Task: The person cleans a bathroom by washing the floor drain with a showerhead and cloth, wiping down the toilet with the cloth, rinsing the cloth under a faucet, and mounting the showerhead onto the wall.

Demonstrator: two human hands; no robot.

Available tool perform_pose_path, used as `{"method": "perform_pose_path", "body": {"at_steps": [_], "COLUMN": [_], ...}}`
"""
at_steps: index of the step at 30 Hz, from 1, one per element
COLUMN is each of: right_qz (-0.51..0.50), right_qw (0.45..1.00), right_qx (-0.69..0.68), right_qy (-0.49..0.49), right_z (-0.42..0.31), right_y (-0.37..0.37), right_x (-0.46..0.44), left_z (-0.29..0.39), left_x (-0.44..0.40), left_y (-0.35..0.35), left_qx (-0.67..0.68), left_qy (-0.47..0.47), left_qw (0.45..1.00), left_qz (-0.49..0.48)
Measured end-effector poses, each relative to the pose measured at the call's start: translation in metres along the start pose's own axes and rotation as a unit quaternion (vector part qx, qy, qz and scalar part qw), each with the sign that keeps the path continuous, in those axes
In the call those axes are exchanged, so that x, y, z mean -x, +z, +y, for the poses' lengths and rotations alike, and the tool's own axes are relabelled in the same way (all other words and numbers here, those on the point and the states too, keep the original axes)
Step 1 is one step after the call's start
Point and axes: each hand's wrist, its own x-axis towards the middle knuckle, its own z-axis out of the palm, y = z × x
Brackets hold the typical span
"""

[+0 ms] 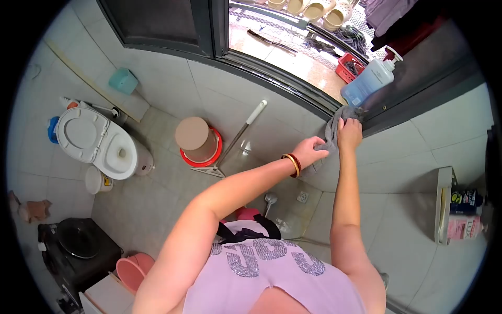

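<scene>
A grey cloth (332,132) lies bunched at the right end of the dark window frame (282,83) and hangs down over the tiled wall. My right hand (349,134) presses on its upper part, fingers closed around the fabric. Lower and to the left, my left hand (309,152) pinches the hanging edge of the same cloth; a bracelet circles that wrist. Just beyond the cloth, a blue pump bottle (369,81) leans on the sill, close to my right hand.
Below the window stand an upturned brown bucket (196,137) on a red basin and a long-handled squeegee (238,141). A toilet (117,153) is at left, a black appliance (78,246) lower left beside a pink bucket (135,269). A wall shelf (443,206) with bottles juts out at right.
</scene>
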Motion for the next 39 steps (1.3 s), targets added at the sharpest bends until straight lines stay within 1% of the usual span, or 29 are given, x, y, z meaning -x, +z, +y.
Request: {"method": "perform_pose_path", "body": {"at_steps": [2,3,5,7,9,10,12,14,15,16,17,18,20,21,23,24,26,27,29,30,31,32,33,34,35,36,37,38,39], "right_qz": [-0.009,0.002,-0.006,0.002,-0.025,-0.026,-0.021,-0.006,0.008,-0.012,-0.015,0.01,0.011,0.03,0.035,0.051,0.043,0.029,0.043,0.019,0.027,0.033,0.018,0.01,-0.04,-0.065,-0.062,-0.106,-0.126], "right_qw": [0.999,0.998,0.998,0.998,0.996,0.996,0.995,0.993,0.992,0.994,0.993,0.989,0.987,0.981,0.98,0.975,0.978,0.977,0.977,0.983,0.986,0.982,0.966,0.921,0.86,0.662,0.617,0.426,0.361], "right_qx": [0.03,0.055,0.057,0.059,0.047,0.046,-0.007,-0.029,-0.045,-0.041,-0.055,-0.07,-0.106,-0.132,-0.144,-0.163,-0.157,-0.166,-0.158,-0.154,-0.131,-0.169,-0.253,-0.388,-0.497,-0.71,-0.749,-0.863,-0.889], "right_qy": [-0.008,-0.014,-0.025,-0.027,-0.07,-0.07,-0.1,-0.11,-0.119,-0.103,-0.1,-0.127,-0.117,-0.139,-0.129,-0.141,-0.127,-0.131,-0.136,-0.099,-0.096,-0.079,-0.057,0.031,0.11,0.23,0.233,0.251,0.253], "right_z": [-0.005,-0.009,-0.015,-0.024,-0.038,-0.044,-0.063,-0.088,-0.105,-0.11,-0.124,-0.157,-0.18,-0.222,-0.247,-0.291,-0.303,-0.351,-0.379,-0.389,-0.401,-0.391,-0.393,-0.39,-0.388,-0.407,-0.425,-0.45,-0.471], "right_y": [0.003,-0.003,-0.005,-0.009,-0.004,0.0,0.005,0.018,0.017,0.014,0.019,0.024,0.027,0.034,0.043,0.051,0.049,0.055,0.059,0.057,0.057,0.06,0.053,0.048,0.043,0.018,-0.006,-0.024,-0.033], "right_x": [0.001,0.0,0.0,-0.003,-0.014,-0.016,-0.022,-0.028,-0.03,-0.029,-0.031,-0.037,-0.041,-0.049,-0.055,-0.062,-0.066,-0.07,-0.072,-0.077,-0.076,-0.077,-0.072,-0.062,-0.049,-0.032,-0.013,0.004,0.019], "left_z": [-0.009,-0.006,-0.016,-0.021,-0.006,0.001,-0.001,0.002,0.003,0.007,0.005,0.003,0.001,0.003,0.005,0.004,-0.001,0.001,0.011,0.015,0.019,0.024,0.012,0.004,0.023,0.025,0.026,0.028,0.028], "left_x": [0.003,0.007,0.007,0.012,0.02,0.024,0.025,0.035,0.046,0.048,0.053,0.059,0.064,0.072,0.081,0.088,0.096,0.111,0.118,0.128,0.126,0.126,0.127,0.124,0.138,0.149,0.163,0.177,0.191], "left_y": [-0.007,-0.008,-0.02,-0.037,-0.055,-0.061,-0.078,-0.091,-0.113,-0.114,-0.13,-0.154,-0.169,-0.194,-0.221,-0.258,-0.283,-0.323,-0.346,-0.373,-0.382,-0.383,-0.391,-0.392,-0.398,-0.401,-0.407,-0.414,-0.423], "left_qx": [0.088,0.055,0.062,0.044,0.059,0.072,0.098,0.117,0.154,0.153,0.179,0.211,0.206,0.242,0.274,0.299,0.275,0.276,0.211,0.215,0.183,0.148,0.139,0.13,0.067,0.06,-0.013,-0.088,-0.098], "left_qy": [-0.032,-0.025,-0.042,-0.025,-0.025,-0.023,-0.004,-0.008,-0.03,-0.018,-0.029,-0.038,-0.039,-0.044,-0.051,-0.051,-0.054,-0.048,-0.042,-0.041,-0.045,-0.052,-0.027,0.003,0.031,0.07,0.11,0.149,0.135], "left_qw": [0.995,0.998,0.996,0.998,0.997,0.996,0.994,0.992,0.987,0.988,0.983,0.977,0.978,0.969,0.958,0.95,0.955,0.95,0.965,0.961,0.971,0.98,0.985,0.988,0.997,0.996,0.994,0.985,0.985], "left_qz": [-0.041,-0.035,-0.039,-0.034,-0.042,-0.035,-0.046,-0.04,-0.025,-0.023,-0.011,-0.009,0.019,0.031,0.068,0.073,0.103,0.136,0.148,0.171,0.145,0.12,0.102,0.08,0.036,0.004,-0.01,-0.023,-0.045]}}
